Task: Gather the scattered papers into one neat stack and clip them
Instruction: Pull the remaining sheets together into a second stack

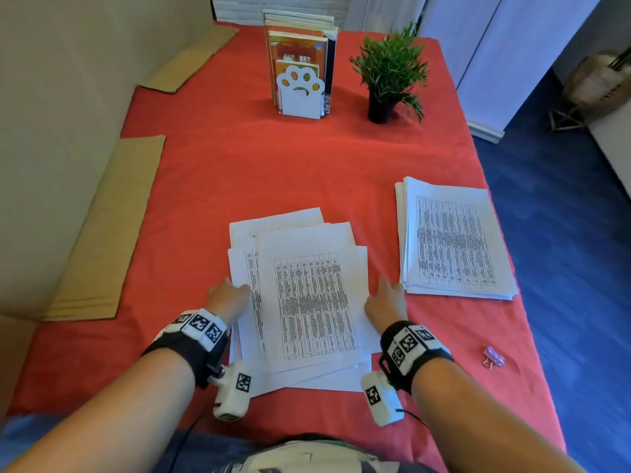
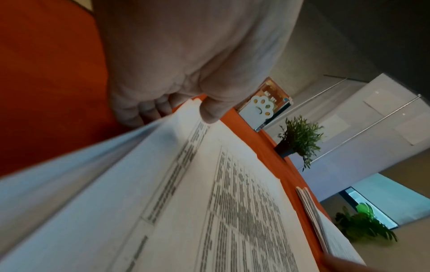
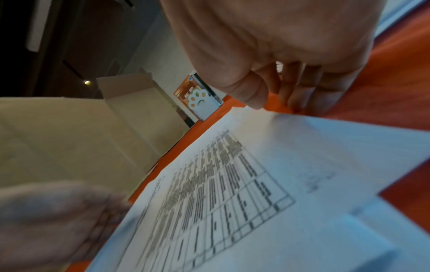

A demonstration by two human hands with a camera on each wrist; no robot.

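Item: loose papers. Printed sheets with tables, lying skewed over one another on the red cloth, near centre, directly before the person. Edges fan out at the far and near ends; not squared.

Item: left hand. At the left edge of the loose papers. In the left wrist view the thumb lies on top of the sheets and the fingers curl beneath the raised edge, so the hand grips the pile at that side.

Item: right hand. At the right edge of the same pile. In the right wrist view the thumb sits over the sheet edge and the fingers curl down to the cloth beside it; the edge is lifted. Hand grips the pile at that side.

Item: second stack. Printed sheets, roughly squared, right of the loose papers and apart from them, close to the right hand.

Item: binder clip. Pinkish, lying on the cloth near right, apart from both piles and both hands.

Item: bookend. White, paw-shaped cut-outs, far centre, upright, with books standing behind it.

Item: plant. Green, in a dark pot, far, right of the bookend.

Item: cardboard. Flat sheets along the left edge of the cloth.
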